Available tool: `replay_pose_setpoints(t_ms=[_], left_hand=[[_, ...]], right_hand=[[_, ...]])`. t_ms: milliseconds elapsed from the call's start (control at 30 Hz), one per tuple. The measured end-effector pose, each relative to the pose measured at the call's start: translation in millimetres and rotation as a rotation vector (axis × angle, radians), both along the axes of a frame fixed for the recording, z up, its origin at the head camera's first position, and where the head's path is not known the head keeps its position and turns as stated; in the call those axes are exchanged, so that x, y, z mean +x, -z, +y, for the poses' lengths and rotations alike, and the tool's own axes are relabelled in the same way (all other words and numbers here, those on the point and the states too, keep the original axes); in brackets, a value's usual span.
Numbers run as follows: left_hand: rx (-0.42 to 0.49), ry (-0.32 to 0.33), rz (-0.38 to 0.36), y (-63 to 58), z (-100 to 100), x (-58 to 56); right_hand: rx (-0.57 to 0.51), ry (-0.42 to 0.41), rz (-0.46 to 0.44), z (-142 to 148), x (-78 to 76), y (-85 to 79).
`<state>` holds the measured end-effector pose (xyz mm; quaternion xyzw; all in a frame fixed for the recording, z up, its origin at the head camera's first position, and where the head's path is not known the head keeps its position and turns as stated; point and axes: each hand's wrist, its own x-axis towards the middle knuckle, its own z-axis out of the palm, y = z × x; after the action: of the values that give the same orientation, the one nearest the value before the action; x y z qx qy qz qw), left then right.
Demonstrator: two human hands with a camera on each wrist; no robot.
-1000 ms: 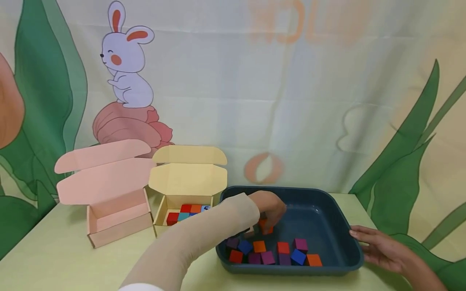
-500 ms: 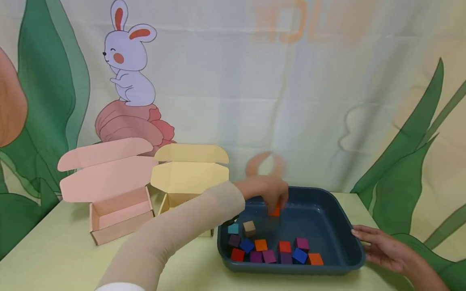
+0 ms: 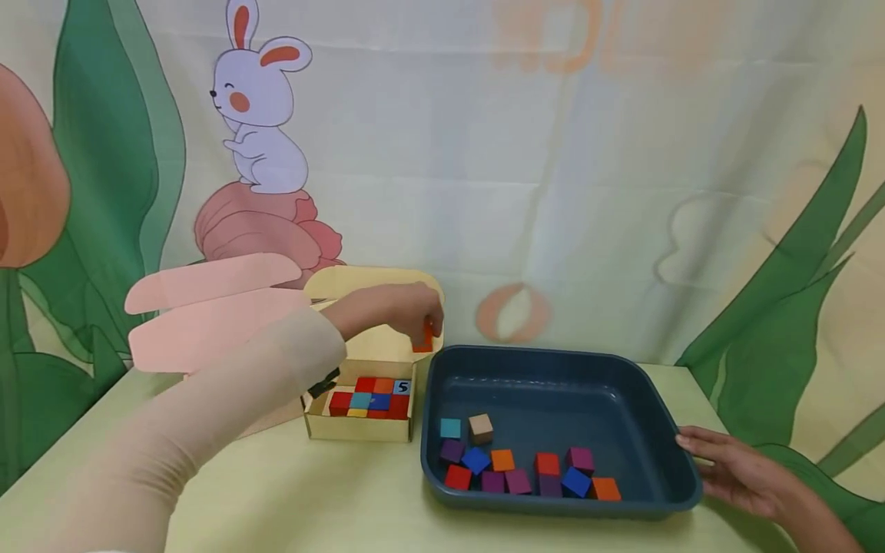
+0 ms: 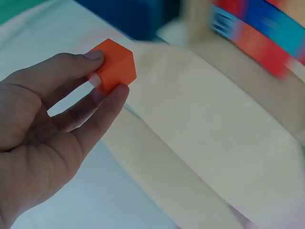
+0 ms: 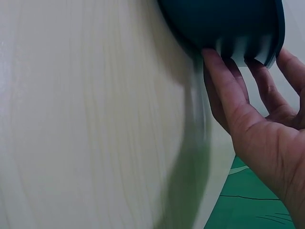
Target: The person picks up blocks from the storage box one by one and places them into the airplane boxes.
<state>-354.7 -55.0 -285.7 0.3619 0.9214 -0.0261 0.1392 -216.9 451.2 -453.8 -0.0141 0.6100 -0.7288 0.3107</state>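
Note:
My left hand [image 3: 408, 309] pinches an orange cube [image 4: 116, 66] between thumb and fingertips, in the air above the right side of the yellow box [image 3: 356, 430]. That box stands with its lid up; red, blue, teal and orange cubes lie inside, one face printed with a 5. To its right is a dark blue tray [image 3: 553, 392] with several coloured cubes and a plain wooden cube [image 3: 480, 428] toward its left and front. My right hand [image 3: 736, 472] touches the tray's right side with extended fingertips, as the right wrist view also shows [image 5: 257, 114].
A pink box [image 3: 214, 330] with its lid up is at the left, its body mostly hidden behind my left sleeve. Behind the pale table [image 3: 311, 491] hangs a cloth [image 3: 608, 230] printed with a rabbit and leaves.
My left hand has lifted the orange cube out of the tray and carried it left and up toward the yellow box. The right hand stays at the tray's side.

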Motion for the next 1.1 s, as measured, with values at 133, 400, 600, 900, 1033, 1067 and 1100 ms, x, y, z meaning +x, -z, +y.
replay_pose_setpoints(t_ms=[133,400,600,900,1033,1067,1100], left_hand=[[-0.036,-0.044,0.014,4.7,-37.3,-1.1],[0.008,-0.070,0.000,9.5,-73.9,-1.8],[0.048,-0.056,-0.018,23.4,-88.7,-1.7],[0.055,-0.177,0.032,62.6,-106.3,3.4],[0.064,-0.217,0.059,77.6,-109.9,5.2],[0.064,-0.221,0.062,80.7,-110.7,4.7],[0.063,-0.221,0.066,83.7,-111.5,3.9]], right_hand=[[-0.052,-0.006,-0.013,4.7,2.4,0.0],[-0.048,-0.006,-0.006,6.4,3.6,-0.5],[-0.013,0.003,0.009,3.3,0.6,0.6],[-0.075,-0.008,0.009,2.1,0.6,2.5],[-0.109,-0.031,0.001,1.7,1.1,1.9],[-0.114,-0.035,-0.001,1.4,1.1,1.6],[-0.120,-0.038,-0.002,1.0,1.1,1.3]])
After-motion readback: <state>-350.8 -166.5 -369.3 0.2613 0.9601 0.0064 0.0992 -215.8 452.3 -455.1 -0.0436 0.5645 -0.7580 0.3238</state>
